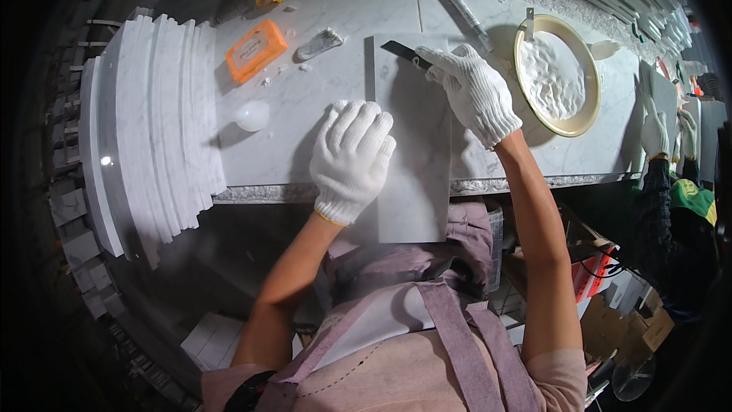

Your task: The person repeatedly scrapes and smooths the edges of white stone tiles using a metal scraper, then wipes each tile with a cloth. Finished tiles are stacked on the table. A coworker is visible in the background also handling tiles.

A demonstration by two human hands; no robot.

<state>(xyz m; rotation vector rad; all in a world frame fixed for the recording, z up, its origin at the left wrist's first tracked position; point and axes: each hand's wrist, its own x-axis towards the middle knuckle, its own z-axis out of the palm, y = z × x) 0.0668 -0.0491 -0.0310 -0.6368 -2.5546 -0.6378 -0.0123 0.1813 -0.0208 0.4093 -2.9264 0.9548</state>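
A pale grey-veined marble slab [415,183] lies lengthwise before me, its near end jutting past the bench edge. Over its left edge rests my left hand [352,156] in a white knit glove, fingers bent and thumb side on the slab; the fingers' undersides are hidden. My right hand [476,95], gloved too, is closed around a flat black blade-like scraper [406,53]. The scraper's free end points left over the slab's far part; whether it touches the stone I cannot tell.
On the bench [297,160] are an orange box [256,51], a small white cup [252,116] and a grey-white lump [320,44]. A basin of white paste [597,107] stands right. Stacked slabs [145,130] rise left. Another person's gloved hand [654,133] works far right.
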